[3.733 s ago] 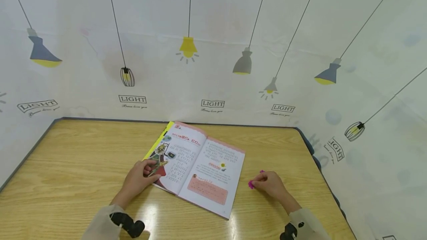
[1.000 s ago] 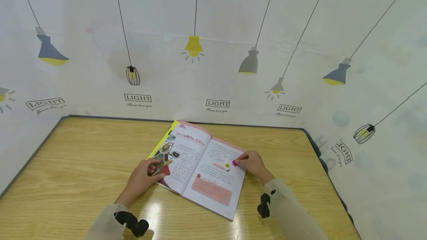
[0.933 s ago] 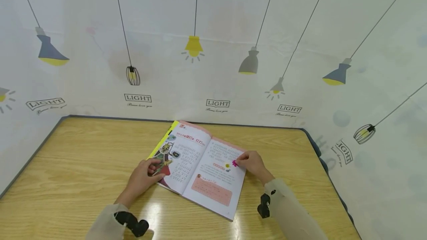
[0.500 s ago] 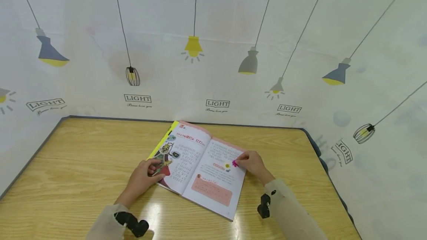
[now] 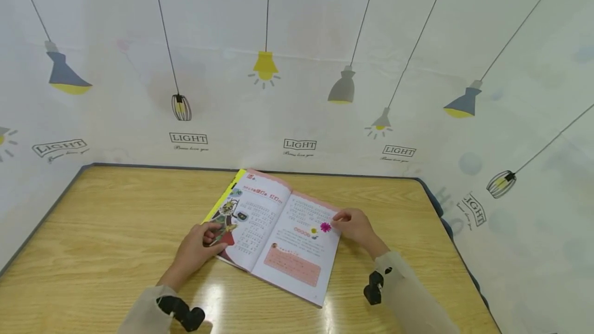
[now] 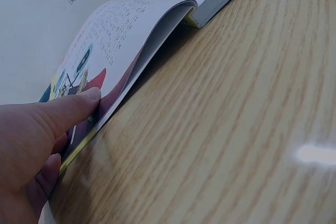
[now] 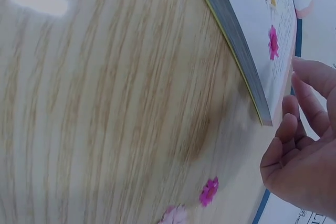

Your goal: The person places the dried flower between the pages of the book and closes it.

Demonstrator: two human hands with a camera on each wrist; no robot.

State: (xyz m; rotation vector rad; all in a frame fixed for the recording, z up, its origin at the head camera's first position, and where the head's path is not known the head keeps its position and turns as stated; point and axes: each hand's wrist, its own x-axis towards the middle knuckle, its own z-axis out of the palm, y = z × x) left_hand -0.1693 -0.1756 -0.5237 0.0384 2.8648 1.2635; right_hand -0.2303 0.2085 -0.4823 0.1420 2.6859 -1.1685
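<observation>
Left hand pinches open book at its left side. Magenta flower lies on right page; right hand just beside it, fingers loosely curled, holding nothing. Best: draw right hand clear gently, left grip steady, lest flower slide.

"LIGHT" labels on wall, unclear print in book.
</observation>
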